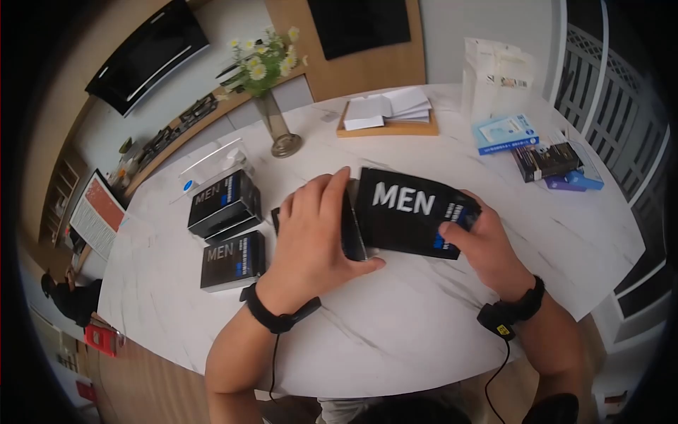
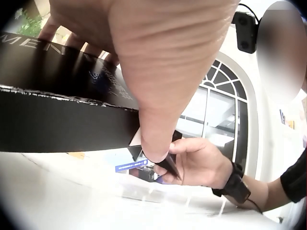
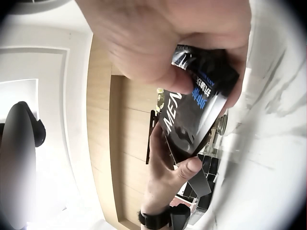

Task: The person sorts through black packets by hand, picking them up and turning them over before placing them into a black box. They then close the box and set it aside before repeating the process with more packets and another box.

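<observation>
In the head view my left hand (image 1: 308, 230) grips a black box from above, its fingers over the far side and its thumb on the near side. The left wrist view shows that black box (image 2: 62, 125) close up, with "MEN" on its top face. My right hand (image 1: 493, 249) pinches the right end of a flat black packet (image 1: 399, 218), thumb on top. White "MEN" lettering and blue print mark the packet. Its left end is right at the end of the box. To the left, similar black boxes (image 1: 220, 205) are stacked, with another box (image 1: 233, 260) nearer me.
A glass vase (image 1: 281, 134) of daisies and a wooden tray (image 1: 388, 131) with white papers stand at the back. On the right are a white bag (image 1: 494, 81), a blue-and-white box (image 1: 505, 134) and several small boxes (image 1: 547, 162). A clear plastic container (image 1: 212, 166) is behind the stack.
</observation>
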`<act>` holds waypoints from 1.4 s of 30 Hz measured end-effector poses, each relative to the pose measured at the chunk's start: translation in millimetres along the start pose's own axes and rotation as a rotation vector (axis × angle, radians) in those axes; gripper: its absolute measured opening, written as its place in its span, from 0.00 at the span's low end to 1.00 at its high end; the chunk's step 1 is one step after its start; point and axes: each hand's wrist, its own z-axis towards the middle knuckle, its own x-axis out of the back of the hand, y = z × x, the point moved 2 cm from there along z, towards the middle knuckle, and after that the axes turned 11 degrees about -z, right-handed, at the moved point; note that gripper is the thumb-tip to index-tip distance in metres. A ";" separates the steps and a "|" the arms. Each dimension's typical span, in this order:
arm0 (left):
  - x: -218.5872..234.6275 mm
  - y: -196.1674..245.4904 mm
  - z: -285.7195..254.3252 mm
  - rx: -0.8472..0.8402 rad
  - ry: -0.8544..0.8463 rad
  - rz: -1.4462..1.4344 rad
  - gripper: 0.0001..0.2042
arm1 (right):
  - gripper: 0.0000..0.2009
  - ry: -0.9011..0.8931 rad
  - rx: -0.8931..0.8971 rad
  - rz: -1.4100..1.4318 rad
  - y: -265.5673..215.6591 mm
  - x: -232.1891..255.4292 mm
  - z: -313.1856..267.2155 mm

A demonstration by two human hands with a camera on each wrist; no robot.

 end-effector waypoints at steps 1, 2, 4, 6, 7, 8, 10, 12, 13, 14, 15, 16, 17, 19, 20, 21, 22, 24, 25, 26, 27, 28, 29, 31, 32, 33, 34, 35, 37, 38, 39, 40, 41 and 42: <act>-1.3 1.1 0.4 -0.002 -0.005 0.022 0.64 | 0.23 -0.047 -0.002 -0.028 -1.4 1.0 0.3; -2.8 2.2 0.9 -0.005 -0.008 0.048 0.65 | 0.23 -0.095 0.000 -0.054 -2.8 0.9 -0.5; -7.3 6.0 -0.5 -0.023 -0.018 0.091 0.66 | 0.23 -0.134 -0.035 -0.061 -2.6 2.9 -2.0; -11.6 12.5 -3.5 -0.056 -0.043 0.141 0.66 | 0.23 -0.213 -0.069 -0.088 -0.6 5.5 0.9; -14.6 17.7 -5.5 -0.089 -0.049 0.161 0.66 | 0.23 -0.240 -0.064 -0.041 1.2 4.6 1.0; -17.5 22.5 -6.5 -0.106 -0.066 0.160 0.66 | 0.23 -0.266 -0.059 0.004 3.6 3.2 1.4; -25.1 29.8 -9.5 -0.139 -0.101 0.170 0.67 | 0.22 -0.289 -0.029 0.002 3.2 0.9 0.5; -34.8 34.4 -14.3 -0.160 -0.137 0.120 0.69 | 0.22 -0.278 0.018 -0.091 1.2 -6.5 -5.0; -34.3 36.0 -15.4 -0.171 -0.144 0.019 0.70 | 0.24 -0.227 0.114 -0.214 8.1 -11.9 -5.8; -34.8 37.9 -16.6 -0.186 -0.148 -0.088 0.70 | 0.24 -0.178 0.092 -0.235 12.8 -13.5 -7.5; -32.3 31.5 -15.7 -0.157 -0.131 -0.076 0.70 | 0.25 -0.133 0.072 -0.250 15.0 -17.0 -7.7; -26.9 22.2 -13.9 -0.127 -0.112 -0.063 0.70 | 0.25 -0.089 0.055 -0.266 16.3 -17.5 -7.3; -20.3 15.4 -13.1 -0.066 -0.120 -0.017 0.70 | 0.24 -0.110 0.104 -0.159 16.7 -16.3 -6.1; -20.1 15.0 -17.5 -0.058 -0.171 0.009 0.68 | 0.23 -0.175 0.115 -0.046 8.4 -15.4 -5.7; -19.5 15.3 -20.1 -0.051 -0.194 0.023 0.67 | 0.22 -0.211 0.123 0.009 3.1 -15.4 -5.3; -22.4 22.3 -20.5 -0.089 -0.189 0.042 0.64 | 0.22 -0.172 0.136 -0.042 -1.7 -15.1 -5.5; -25.3 23.9 -19.3 -0.083 -0.138 -0.001 0.63 | 0.22 -0.138 0.146 -0.093 -5.9 -15.5 -6.6; -33.2 22.7 -17.6 -0.074 -0.041 -0.088 0.61 | 0.21 -0.008 0.223 -0.183 -10.3 -19.9 -9.2; -35.5 25.5 -17.1 -0.087 0.009 -0.120 0.59 | 0.21 0.091 0.296 -0.225 -11.8 -24.3 -9.6; -38.4 27.7 -17.1 -0.079 0.040 -0.104 0.60 | 0.21 0.195 0.372 -0.267 -14.9 -26.7 -10.6; -41.8 29.6 -18.6 -0.072 0.070 -0.089 0.60 | 0.21 0.234 0.407 -0.412 -18.1 -28.4 -12.2; -44.3 31.4 -20.3 -0.064 0.099 -0.075 0.61 | 0.24 0.193 0.485 -0.569 -29.7 -28.0 -15.7; -45.2 33.7 -21.5 -0.071 0.128 -0.087 0.62 | 0.24 0.182 0.538 -0.663 -34.5 -32.6 -19.1; -47.0 36.5 -23.1 -0.059 0.228 -0.116 0.62 | 0.26 0.205 0.650 -0.840 -48.0 -42.7 -23.9; -46.8 35.7 -24.4 -0.051 0.277 -0.129 0.63 | 0.27 0.241 0.708 -0.922 -59.4 -46.4 -26.7; -47.2 31.8 -24.9 -0.058 0.294 -0.175 0.65 | 0.28 0.279 0.769 -1.005 -66.7 -49.1 -28.8; -44.6 31.9 -25.1 -0.020 0.334 -0.258 0.66 | 0.29 0.373 0.769 -0.897 -66.2 -48.4 -27.6; -42.4 32.8 -24.9 0.017 0.376 -0.340 0.67 | 0.30 0.463 0.769 -0.788 -62.4 -47.3 -24.2; -32.1 34.9 -24.3 0.061 0.433 -0.359 0.71 | 0.32 0.563 0.750 -0.655 -61.2 -41.5 -25.0; -32.0 32.3 -25.4 0.065 0.458 -0.368 0.72 | 0.31 0.478 0.768 -0.625 -57.2 -44.3 -27.4; -35.8 28.7 -26.2 0.069 0.479 -0.378 0.72 | 0.31 0.394 0.780 -0.594 -50.3 -48.0 -30.3; -40.7 25.5 -26.1 0.069 0.495 -0.391 0.72 | 0.31 0.317 0.787 -0.565 -46.1 -51.3 -33.4; -46.3 23.4 -26.9 0.070 0.490 -0.437 0.73 | 0.27 0.339 0.809 -0.671 -49.5 -57.1 -37.9; -48.6 24.3 -27.8 0.081 0.488 -0.436 0.72 | 0.25 0.311 0.787 -0.641 -47.3 -58.1 -35.3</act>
